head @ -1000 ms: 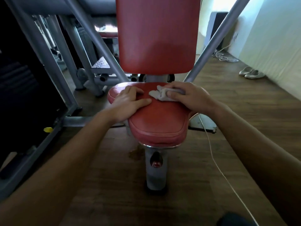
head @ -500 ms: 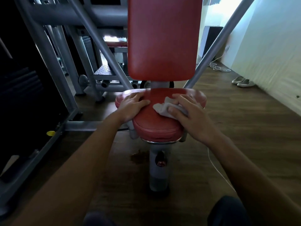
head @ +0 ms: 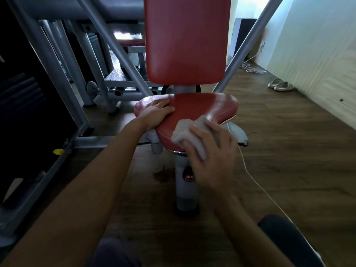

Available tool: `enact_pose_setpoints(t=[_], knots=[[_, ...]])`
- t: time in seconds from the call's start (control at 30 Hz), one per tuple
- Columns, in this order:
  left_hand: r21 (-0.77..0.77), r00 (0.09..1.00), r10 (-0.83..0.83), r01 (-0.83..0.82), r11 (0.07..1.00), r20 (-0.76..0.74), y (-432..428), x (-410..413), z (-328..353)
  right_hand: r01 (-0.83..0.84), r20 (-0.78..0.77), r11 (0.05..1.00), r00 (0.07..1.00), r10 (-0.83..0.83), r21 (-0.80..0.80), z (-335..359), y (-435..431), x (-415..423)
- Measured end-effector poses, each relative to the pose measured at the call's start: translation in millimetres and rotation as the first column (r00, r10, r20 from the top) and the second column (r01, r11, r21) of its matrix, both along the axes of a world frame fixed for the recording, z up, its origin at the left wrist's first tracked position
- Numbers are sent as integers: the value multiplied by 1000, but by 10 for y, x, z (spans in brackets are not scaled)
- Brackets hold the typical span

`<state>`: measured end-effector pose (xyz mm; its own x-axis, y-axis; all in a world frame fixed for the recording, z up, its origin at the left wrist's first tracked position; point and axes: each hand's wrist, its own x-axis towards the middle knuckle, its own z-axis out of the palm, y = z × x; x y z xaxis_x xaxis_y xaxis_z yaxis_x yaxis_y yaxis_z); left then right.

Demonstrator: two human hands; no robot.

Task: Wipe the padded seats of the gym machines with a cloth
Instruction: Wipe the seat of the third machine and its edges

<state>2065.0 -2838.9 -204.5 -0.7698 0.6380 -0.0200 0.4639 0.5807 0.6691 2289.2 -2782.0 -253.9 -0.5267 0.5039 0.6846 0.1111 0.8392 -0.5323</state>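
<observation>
A red padded seat (head: 194,108) sits on a grey post (head: 185,191), with a red padded backrest (head: 185,39) upright behind it. My right hand (head: 213,157) presses a crumpled grey cloth (head: 189,134) onto the seat's near front edge. The cloth bulges out from under the fingers to the left and above them. My left hand (head: 157,111) lies flat on the seat's left lobe, fingers together, holding nothing.
Grey machine frame bars (head: 57,60) and a dark weight stack (head: 23,112) stand at the left. A white cord (head: 256,182) runs across the wooden floor at the right. A pair of light shoes (head: 280,85) lies by the right wall. A brown stain (head: 163,175) marks the floor by the post.
My right hand has dragged the cloth from the back of the seat toward its front edge. My left hand has stayed on the left lobe. The view has pulled back.
</observation>
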Motion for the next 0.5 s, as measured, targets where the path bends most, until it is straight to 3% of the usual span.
enact_pose_setpoints(t=[0.1, 0.27, 0.5], knots=[[-13, 1000, -20, 20, 1000, -23, -8, -30, -30, 71, -179, 995, 982, -57, 75, -273, -211, -81], [39, 995, -92, 93, 995, -32, -38, -71, -78, 95, -265, 992, 962, -71, 80, -263, -38, -86], [-35, 982, -178, 176, 984, -69, -76, -67, -17, -66, -358, 971, 933, -21, -229, -204, -79, -48]])
